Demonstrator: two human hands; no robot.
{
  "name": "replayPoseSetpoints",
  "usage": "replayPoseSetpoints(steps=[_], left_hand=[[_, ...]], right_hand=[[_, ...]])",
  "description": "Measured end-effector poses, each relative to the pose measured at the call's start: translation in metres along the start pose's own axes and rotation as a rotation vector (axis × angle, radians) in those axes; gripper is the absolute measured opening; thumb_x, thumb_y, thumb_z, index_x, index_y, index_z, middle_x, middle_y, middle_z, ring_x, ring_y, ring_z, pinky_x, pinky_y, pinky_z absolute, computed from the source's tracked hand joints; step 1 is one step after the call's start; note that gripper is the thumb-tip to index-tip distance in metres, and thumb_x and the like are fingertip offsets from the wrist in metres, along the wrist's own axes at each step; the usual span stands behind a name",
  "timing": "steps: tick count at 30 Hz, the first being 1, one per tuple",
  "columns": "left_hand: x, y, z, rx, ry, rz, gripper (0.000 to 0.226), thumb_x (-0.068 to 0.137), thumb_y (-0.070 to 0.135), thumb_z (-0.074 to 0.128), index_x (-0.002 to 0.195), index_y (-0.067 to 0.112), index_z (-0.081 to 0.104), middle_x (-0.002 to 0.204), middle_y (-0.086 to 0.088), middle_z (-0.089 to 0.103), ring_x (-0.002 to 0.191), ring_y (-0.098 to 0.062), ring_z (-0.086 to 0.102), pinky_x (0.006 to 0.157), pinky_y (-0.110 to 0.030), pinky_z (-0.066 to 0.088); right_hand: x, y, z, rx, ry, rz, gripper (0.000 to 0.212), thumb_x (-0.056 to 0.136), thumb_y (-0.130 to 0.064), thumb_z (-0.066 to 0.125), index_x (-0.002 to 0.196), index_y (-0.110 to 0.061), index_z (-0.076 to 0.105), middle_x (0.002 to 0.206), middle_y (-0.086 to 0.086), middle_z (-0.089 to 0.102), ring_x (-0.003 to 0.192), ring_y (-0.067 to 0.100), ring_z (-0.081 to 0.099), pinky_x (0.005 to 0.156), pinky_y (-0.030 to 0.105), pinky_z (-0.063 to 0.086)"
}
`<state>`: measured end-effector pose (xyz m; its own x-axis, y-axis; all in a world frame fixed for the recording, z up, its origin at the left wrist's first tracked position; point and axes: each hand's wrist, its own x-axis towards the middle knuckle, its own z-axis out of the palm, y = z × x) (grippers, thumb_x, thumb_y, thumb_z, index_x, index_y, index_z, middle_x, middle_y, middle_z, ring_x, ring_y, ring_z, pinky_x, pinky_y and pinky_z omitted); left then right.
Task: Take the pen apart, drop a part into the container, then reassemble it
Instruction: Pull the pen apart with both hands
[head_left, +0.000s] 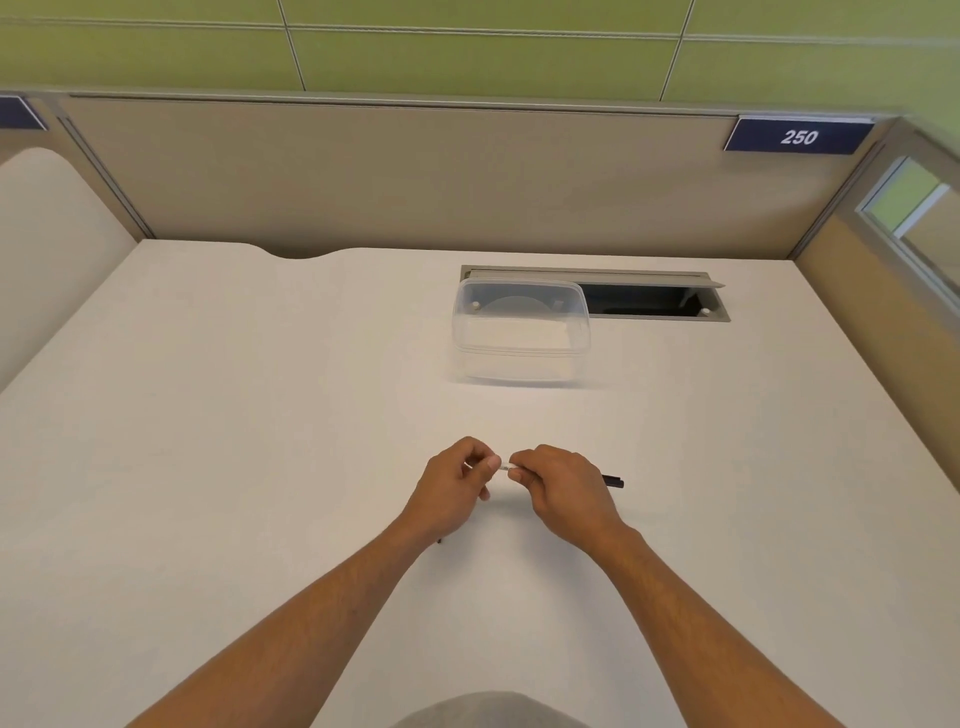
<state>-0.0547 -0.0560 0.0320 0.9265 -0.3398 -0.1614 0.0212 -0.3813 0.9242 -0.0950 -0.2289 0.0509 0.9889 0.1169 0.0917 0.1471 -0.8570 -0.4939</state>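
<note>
Head view: both hands met low over the white bench (208, 415), near its front edge. The left hand (454, 483) was pinched shut on one end of the pen (505, 466), of which only a short pale section showed between the two hands. The right hand (563, 486) was closed around the other end, with a dark tip sticking out past it to the right. The clear plastic container (521, 332) stood open and apparently empty, well apart toward the back of the bench, just in front of a recessed cable hatch (660, 301).

Handling judgement: the pen is light, stiff and smooth, so fingers may slip. Grip each half close to the joint. Small inner parts could roll off.
</note>
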Motion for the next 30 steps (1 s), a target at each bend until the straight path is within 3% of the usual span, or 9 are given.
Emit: replayPoseSetpoints(steps=[2, 8, 14, 16, 19, 21, 26, 30], left_hand=[[0.0003, 0.0001, -0.0002, 0.05, 0.033, 0.001, 0.024, 0.094, 0.036, 0.056, 0.08, 0.017, 0.057, 0.067, 0.002, 0.061, 0.055, -0.007, 0.057, 0.055, -0.019, 0.043], [0.0035, 0.004, 0.0014, 0.111, 0.086, -0.067, 0.053, 0.095, 0.053, 0.044, 0.053, 0.021, 0.047, 0.045, 0.008, 0.045, 0.045, -0.012, 0.041, 0.053, -0.029, 0.037], [0.0007, 0.0071, -0.0011, -0.02, 0.022, -0.209, 0.063, 0.091, 0.063, 0.042, 0.055, 0.013, 0.056, 0.049, -0.006, 0.057, 0.045, -0.02, 0.054, 0.056, -0.03, 0.047], [-0.0014, 0.0066, -0.001, -0.041, 0.01, -0.191, 0.06, 0.093, 0.06, 0.041, 0.065, 0.011, 0.062, 0.058, -0.004, 0.063, 0.049, -0.017, 0.059, 0.056, -0.03, 0.05], [-0.0045, 0.0027, -0.0023, -0.058, -0.015, -0.115, 0.029, 0.095, 0.042, 0.051, 0.084, 0.016, 0.061, 0.079, -0.001, 0.063, 0.058, -0.013, 0.063, 0.059, -0.034, 0.052], [-0.0049, 0.0004, -0.0044, -0.039, -0.01, -0.079, 0.016, 0.095, 0.031, 0.054, 0.086, 0.018, 0.06, 0.081, -0.003, 0.062, 0.062, -0.013, 0.064, 0.062, -0.038, 0.053], [-0.0044, 0.0008, -0.0052, 0.052, 0.01, -0.098, 0.03, 0.097, 0.035, 0.048, 0.071, 0.021, 0.053, 0.062, -0.007, 0.057, 0.055, -0.018, 0.053, 0.053, -0.034, 0.043], [-0.0033, 0.0031, -0.0029, -0.043, 0.024, -0.173, 0.046, 0.097, 0.043, 0.045, 0.058, 0.018, 0.043, 0.049, 0.006, 0.042, 0.046, -0.019, 0.045, 0.054, -0.031, 0.042]], right_hand=[[0.0005, -0.0009, 0.0007, -0.003, -0.005, 0.0, 0.021, 0.096, -0.031, 0.046, 0.095, -0.021, 0.064, 0.077, 0.002, 0.064, 0.072, 0.023, 0.056, 0.06, 0.032, 0.036], [0.0007, -0.0034, 0.0006, -0.004, 0.008, -0.013, 0.021, 0.096, -0.03, 0.048, 0.098, -0.02, 0.065, 0.076, 0.004, 0.064, 0.072, 0.025, 0.056, 0.061, 0.034, 0.039], [-0.0012, -0.0032, 0.003, -0.004, -0.012, -0.009, 0.021, 0.096, -0.03, 0.048, 0.098, -0.019, 0.065, 0.078, 0.004, 0.065, 0.073, 0.024, 0.056, 0.063, 0.035, 0.042], [-0.0011, -0.0026, 0.0028, 0.001, -0.013, 0.006, 0.02, 0.096, -0.03, 0.048, 0.095, -0.02, 0.065, 0.077, 0.003, 0.064, 0.072, 0.024, 0.056, 0.062, 0.035, 0.041], [0.0, -0.0013, 0.0017, -0.003, -0.01, 0.018, 0.02, 0.096, -0.031, 0.047, 0.094, -0.02, 0.064, 0.075, 0.002, 0.063, 0.071, 0.023, 0.054, 0.06, 0.033, 0.037], [0.0008, -0.0019, 0.0017, -0.008, -0.016, 0.014, 0.02, 0.096, -0.031, 0.047, 0.094, -0.02, 0.064, 0.075, 0.002, 0.062, 0.07, 0.023, 0.053, 0.059, 0.033, 0.035], [0.0012, -0.006, 0.0029, -0.005, -0.012, -0.009, 0.02, 0.096, -0.031, 0.048, 0.094, -0.021, 0.064, 0.075, 0.002, 0.062, 0.071, 0.024, 0.054, 0.059, 0.032, 0.034], [0.0012, -0.0076, 0.0029, -0.007, -0.004, -0.018, 0.021, 0.096, -0.031, 0.047, 0.096, -0.019, 0.065, 0.076, 0.003, 0.063, 0.071, 0.024, 0.055, 0.06, 0.034, 0.039]])
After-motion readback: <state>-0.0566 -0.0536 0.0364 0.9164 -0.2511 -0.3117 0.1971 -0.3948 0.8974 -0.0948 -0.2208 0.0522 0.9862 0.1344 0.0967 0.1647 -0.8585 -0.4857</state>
